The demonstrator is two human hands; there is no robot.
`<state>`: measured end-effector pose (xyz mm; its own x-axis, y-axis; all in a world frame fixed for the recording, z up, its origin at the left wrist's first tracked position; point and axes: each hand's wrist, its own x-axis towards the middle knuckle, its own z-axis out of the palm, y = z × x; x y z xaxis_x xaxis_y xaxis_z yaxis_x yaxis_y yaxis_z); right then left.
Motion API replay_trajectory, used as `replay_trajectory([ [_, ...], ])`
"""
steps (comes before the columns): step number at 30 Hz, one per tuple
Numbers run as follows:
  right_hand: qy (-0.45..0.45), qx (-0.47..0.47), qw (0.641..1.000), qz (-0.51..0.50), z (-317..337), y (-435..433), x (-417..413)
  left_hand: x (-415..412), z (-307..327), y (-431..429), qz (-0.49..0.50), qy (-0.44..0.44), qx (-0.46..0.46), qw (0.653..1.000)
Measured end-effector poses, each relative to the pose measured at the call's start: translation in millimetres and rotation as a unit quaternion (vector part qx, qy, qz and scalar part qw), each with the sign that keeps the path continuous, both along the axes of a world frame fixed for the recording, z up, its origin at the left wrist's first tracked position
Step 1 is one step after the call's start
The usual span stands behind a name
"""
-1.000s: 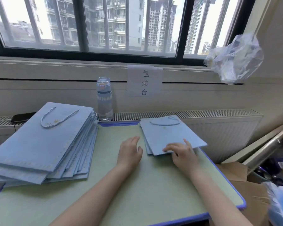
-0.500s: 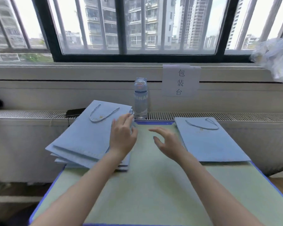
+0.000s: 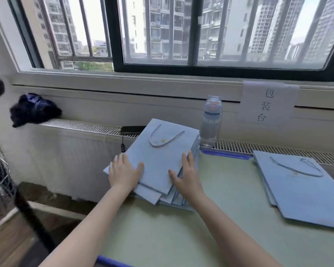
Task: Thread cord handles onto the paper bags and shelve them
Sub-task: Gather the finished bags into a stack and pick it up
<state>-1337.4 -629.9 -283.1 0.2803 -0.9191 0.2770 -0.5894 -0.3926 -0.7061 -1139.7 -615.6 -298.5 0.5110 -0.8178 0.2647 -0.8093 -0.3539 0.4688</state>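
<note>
1. Paper bag stack point(image 3: 162, 160) lies at the table's point(image 3: 181, 237) far left corner, cord handle point(image 3: 165, 138) on top.
2. Our left hand point(image 3: 123, 174) and right hand point(image 3: 187, 178) press flat, fingers straight, on its two sides.

Smooth, matt pale-blue paper is being shown by the stack of bags point(image 3: 160, 166) and the second pile point(image 3: 301, 193), with a twisted, faintly shiny cord handle point(image 3: 157, 146). The table top point(image 3: 181, 232) is being seen as matt green, edged in blue plastic. Translucent plastic is being shown by the water bottle point(image 3: 210, 130), ribbed white-painted metal by the radiator point(image 3: 75, 151), crumpled dark cloth by the bundle point(image 3: 35, 110).
</note>
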Motion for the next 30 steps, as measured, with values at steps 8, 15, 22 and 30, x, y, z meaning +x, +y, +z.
replay_trajectory([
  [8, -0.199, -0.107, 0.973, -0.045, 17.8, -3.0, -28.0, -44.7, 12.0, 21.1, -0.099, 0.089, -0.098, 0.986],
  [15, -0.394, -0.124, 0.908, -0.073, 51.1, 0.8, -88.4, -101.4, 48.1, -1.6, -0.191, 0.237, -0.136, 0.943],
  [22, -0.431, -0.146, 0.886, -0.09, 83.7, 19.8, -139.6, -178.0, 59.8, -1.6, -0.338, 0.212, -0.149, 0.905],
  [30, -0.254, -0.25, 0.934, -0.001, 77.5, 41.6, -137.1, -229.3, 109.0, 22.4, -0.43, 0.4, -0.215, 0.781],
])
